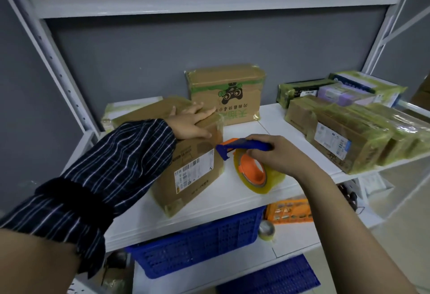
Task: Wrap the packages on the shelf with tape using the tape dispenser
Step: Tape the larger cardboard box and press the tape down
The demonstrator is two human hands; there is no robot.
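Observation:
A brown cardboard package (pixel 193 172) with a white barcode label lies on the white shelf (pixel 244 198) in front of me. My left hand (pixel 190 122) rests flat on its top, fingers straight, near the taped right edge. My right hand (pixel 277 154) grips the blue handle of the tape dispenser (pixel 244 147), whose blue and orange head sits at the package's upper right corner. Its yellowish tape roll (pixel 258 175) on an orange hub stands on the shelf just right of the package.
A taped box (pixel 225 93) with a green print stands upright at the back. Several wrapped packages (pixel 349 130) fill the shelf's right side. Below are a blue basket (pixel 200 240), an orange crate (pixel 290 212) and a spare tape roll (pixel 267 229).

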